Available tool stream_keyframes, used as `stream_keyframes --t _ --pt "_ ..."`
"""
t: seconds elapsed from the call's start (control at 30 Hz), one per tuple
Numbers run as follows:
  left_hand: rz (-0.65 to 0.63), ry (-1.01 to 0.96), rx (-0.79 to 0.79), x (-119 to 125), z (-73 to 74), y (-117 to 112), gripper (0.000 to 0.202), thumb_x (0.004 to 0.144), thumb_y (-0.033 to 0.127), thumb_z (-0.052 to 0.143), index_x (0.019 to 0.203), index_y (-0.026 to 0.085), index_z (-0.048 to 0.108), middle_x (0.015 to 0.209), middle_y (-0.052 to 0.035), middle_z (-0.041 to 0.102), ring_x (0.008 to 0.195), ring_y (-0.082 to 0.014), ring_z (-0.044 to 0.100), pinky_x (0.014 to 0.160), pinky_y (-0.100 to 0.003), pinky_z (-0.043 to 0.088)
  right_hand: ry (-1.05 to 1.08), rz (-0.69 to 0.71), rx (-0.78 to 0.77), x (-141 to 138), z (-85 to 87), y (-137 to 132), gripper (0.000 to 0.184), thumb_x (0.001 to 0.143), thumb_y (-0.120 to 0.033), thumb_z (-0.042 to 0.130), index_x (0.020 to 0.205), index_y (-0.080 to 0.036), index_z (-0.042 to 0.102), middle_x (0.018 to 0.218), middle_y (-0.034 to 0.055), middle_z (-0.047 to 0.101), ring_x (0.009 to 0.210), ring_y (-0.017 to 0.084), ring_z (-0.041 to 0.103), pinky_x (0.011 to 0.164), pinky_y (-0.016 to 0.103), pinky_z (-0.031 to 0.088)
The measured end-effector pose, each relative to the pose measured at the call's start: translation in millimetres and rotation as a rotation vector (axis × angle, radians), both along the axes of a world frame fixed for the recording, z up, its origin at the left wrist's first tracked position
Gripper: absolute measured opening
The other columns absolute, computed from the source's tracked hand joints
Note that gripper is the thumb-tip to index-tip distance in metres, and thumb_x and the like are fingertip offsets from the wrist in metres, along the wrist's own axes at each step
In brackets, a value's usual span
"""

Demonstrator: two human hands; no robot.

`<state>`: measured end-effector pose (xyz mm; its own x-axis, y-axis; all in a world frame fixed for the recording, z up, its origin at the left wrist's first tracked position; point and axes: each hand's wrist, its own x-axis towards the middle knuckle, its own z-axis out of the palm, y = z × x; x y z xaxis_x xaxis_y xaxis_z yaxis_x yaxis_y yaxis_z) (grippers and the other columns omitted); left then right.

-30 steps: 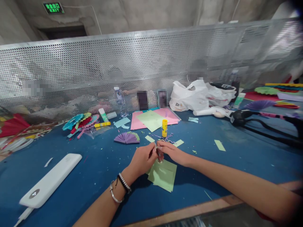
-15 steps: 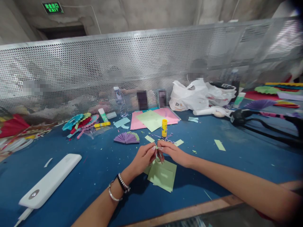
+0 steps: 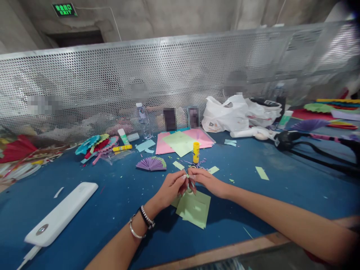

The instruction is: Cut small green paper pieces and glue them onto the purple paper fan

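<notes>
My left hand [image 3: 170, 187] and my right hand [image 3: 206, 180] meet over the blue table [image 3: 112, 210], fingertips pinched together on a small folded piece of paper [image 3: 189, 180] held between them. Just beneath my hands lie light green paper sheets [image 3: 194, 209], flat on the table. A bracelet and a beaded band sit on my left wrist. A yellow glue stick [image 3: 196, 152] stands upright a little beyond my hands. A purple pleated paper fan [image 3: 151, 164] lies to the left of it.
A white power bank [image 3: 60, 213] lies at the left front. Pink and green paper sheets [image 3: 182, 142], a water bottle [image 3: 143, 120], colourful paper fans [image 3: 97, 146] and white plastic bags [image 3: 227, 112] sit along a perforated metal screen [image 3: 168, 75]. Black cables [image 3: 309, 150] run at the right.
My hands have stayed together over the green sheets. The fingers have shifted slightly around the small folded paper, and my left hand has turned a little lower.
</notes>
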<state>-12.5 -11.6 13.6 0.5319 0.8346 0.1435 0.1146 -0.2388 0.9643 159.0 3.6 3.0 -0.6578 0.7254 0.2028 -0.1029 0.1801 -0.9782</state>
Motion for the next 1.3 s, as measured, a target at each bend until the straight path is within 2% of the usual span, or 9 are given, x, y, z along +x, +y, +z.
stream_keyframes --t 0.63,1.3 --pt "-0.014 0.046 0.061 -0.6 2.2 0.0 0.037 0.088 0.037 0.033 0.067 0.013 0.051 0.05 0.0028 0.045 0.045 -0.0071 0.04 0.046 -0.02 0.032 0.072 0.067 -0.087 1.0 -7.1 4.1 0.019 0.086 -0.027 0.042 0.07 -0.016 0.043 0.064 -0.001 0.052 0.059 0.01 0.05 0.062 0.023 0.039" --pt "-0.045 -0.017 -0.03 0.2 1.0 1.0 0.038 0.087 0.039 0.035 0.064 0.013 0.05 0.044 0.0029 0.045 0.039 -0.0066 0.041 0.042 -0.019 0.03 0.109 0.113 -0.127 1.4 -8.0 5.0 0.017 0.085 -0.024 0.043 0.07 -0.015 0.043 0.067 0.0004 0.053 0.058 0.009 0.052 0.06 0.023 0.04"
